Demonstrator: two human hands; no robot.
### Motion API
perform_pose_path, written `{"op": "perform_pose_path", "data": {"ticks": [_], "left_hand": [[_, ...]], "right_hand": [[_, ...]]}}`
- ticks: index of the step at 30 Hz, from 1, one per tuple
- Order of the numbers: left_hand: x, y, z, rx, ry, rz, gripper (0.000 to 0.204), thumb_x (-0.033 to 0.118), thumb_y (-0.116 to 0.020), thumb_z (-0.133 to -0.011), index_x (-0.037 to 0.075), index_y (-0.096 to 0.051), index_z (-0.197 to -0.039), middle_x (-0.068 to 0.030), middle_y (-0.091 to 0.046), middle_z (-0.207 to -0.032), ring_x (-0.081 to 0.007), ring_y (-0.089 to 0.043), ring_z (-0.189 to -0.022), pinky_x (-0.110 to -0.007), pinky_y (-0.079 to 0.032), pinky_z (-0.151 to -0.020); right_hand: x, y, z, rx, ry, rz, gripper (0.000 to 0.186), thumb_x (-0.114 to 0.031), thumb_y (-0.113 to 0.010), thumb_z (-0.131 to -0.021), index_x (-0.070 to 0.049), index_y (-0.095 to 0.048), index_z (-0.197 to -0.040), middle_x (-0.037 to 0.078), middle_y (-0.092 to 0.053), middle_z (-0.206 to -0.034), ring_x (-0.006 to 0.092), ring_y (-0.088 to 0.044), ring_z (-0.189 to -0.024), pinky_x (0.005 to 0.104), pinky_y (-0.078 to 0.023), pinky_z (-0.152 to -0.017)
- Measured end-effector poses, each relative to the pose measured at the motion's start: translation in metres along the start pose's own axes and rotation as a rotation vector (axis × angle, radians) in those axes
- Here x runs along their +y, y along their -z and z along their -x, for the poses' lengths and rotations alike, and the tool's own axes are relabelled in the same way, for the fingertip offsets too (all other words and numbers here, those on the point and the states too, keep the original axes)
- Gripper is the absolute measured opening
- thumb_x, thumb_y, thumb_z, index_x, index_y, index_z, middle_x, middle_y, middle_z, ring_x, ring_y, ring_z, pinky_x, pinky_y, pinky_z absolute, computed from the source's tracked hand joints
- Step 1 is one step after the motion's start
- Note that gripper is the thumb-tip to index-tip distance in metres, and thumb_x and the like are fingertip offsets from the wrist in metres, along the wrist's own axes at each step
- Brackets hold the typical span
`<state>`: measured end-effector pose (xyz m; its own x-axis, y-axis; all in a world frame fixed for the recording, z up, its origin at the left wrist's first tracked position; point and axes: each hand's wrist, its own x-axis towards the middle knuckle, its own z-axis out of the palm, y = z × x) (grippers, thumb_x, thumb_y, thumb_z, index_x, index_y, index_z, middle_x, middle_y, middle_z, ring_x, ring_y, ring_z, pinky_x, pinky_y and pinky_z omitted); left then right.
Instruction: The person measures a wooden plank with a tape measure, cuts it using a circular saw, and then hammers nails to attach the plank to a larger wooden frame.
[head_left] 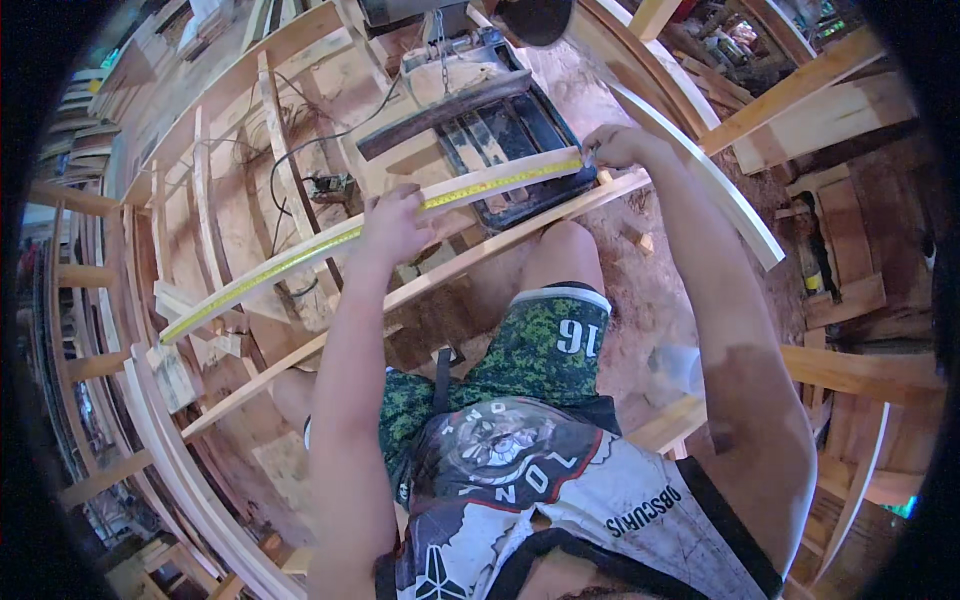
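A pale wooden strip [505, 170] lies slantwise before me, with a yellow tape measure [290, 268] stretched along it from the lower left to the upper right. My left hand [397, 222] is closed over the strip and tape near the middle, its fingers curled on the far edge. At the strip's right end, my right hand [622, 147] is pinched on the end of the tape measure. Its fingertips partly hide what they grip, so I cannot see whether it is the hook or the case.
A black metal saw table [530, 115] with a long bar stands just beyond the strip. A thin wooden rail [470, 262] crosses above my legs. A dark cable [276, 170] and a small metal tool [330, 187] lie left. Curved timber [725, 185] rises at right.
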<state>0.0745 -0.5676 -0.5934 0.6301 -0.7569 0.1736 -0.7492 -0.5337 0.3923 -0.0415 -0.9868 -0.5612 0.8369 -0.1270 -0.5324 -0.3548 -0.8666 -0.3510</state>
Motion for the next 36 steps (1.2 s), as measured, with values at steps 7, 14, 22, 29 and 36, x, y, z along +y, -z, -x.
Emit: {"op": "perform_pose_path", "data": {"ticks": [7, 14, 22, 29, 36], "left_hand": [[-0.013, -0.002, 0.001, -0.032, -0.035, -0.052, 0.023, 0.019, -0.069, -0.074, 0.008, -0.071, -0.093, -0.0084, -0.069, -0.104, -0.0305, -0.065, -0.1, -0.048, -0.045, -0.093], [-0.02, 0.012, 0.016, -0.017, 0.084, -0.034, 0.029, 0.023, -0.073, -0.071, 0.005, -0.07, -0.094, -0.013, -0.069, -0.102, -0.0349, -0.066, -0.095, -0.047, -0.048, -0.09], [0.047, -0.012, -0.06, -0.436, 0.137, 0.055, 0.075, 0.068, -0.048, -0.089, -0.003, -0.071, -0.098, -0.0259, -0.068, -0.105, -0.0395, -0.065, -0.102, -0.047, -0.05, -0.089], [0.101, -0.04, -0.107, -0.565, 0.444, 0.073, 0.08, 0.074, -0.049, -0.084, 0.003, -0.071, -0.114, -0.0208, -0.067, -0.12, -0.0348, -0.063, -0.116, -0.048, -0.043, -0.101], [0.101, -0.04, -0.103, -0.546, 0.42, 0.087, 0.083, 0.076, -0.049, -0.083, 0.003, -0.07, -0.116, -0.02, -0.065, -0.125, -0.0353, -0.06, -0.12, -0.06, -0.038, -0.101]], "right_hand": [[-0.017, 0.002, -0.002, -0.061, -0.035, 0.005, 0.035, -0.032, -0.068, -0.086, -0.01, -0.07, -0.115, 0.005, -0.068, -0.083, 0.0169, -0.061, -0.069, 0.0361, -0.05, -0.063], [-0.049, 0.0, 0.002, -0.185, -0.005, 0.011, 0.026, -0.02, -0.064, -0.087, -0.006, -0.071, -0.107, 0.006, -0.068, -0.08, 0.0171, -0.063, -0.071, 0.0355, -0.05, -0.064], [-0.024, 0.009, 0.004, -0.189, 0.005, 0.049, 0.032, -0.035, -0.064, -0.091, -0.007, -0.069, -0.105, 0.007, -0.071, -0.087, 0.0177, -0.061, -0.074, 0.037, -0.049, -0.069], [-0.022, 0.021, 0.012, -0.267, -0.057, -0.031, 0.037, -0.042, -0.063, -0.091, -0.008, -0.069, -0.107, 0.004, -0.069, -0.081, 0.0168, -0.06, -0.073, 0.035, -0.048, -0.069], [-0.05, 0.012, -0.003, -0.252, -0.02, 0.086, 0.037, -0.039, -0.065, -0.09, -0.006, -0.068, -0.107, 0.006, -0.066, -0.082, 0.0184, -0.061, -0.074, 0.0349, -0.048, -0.065]]}}
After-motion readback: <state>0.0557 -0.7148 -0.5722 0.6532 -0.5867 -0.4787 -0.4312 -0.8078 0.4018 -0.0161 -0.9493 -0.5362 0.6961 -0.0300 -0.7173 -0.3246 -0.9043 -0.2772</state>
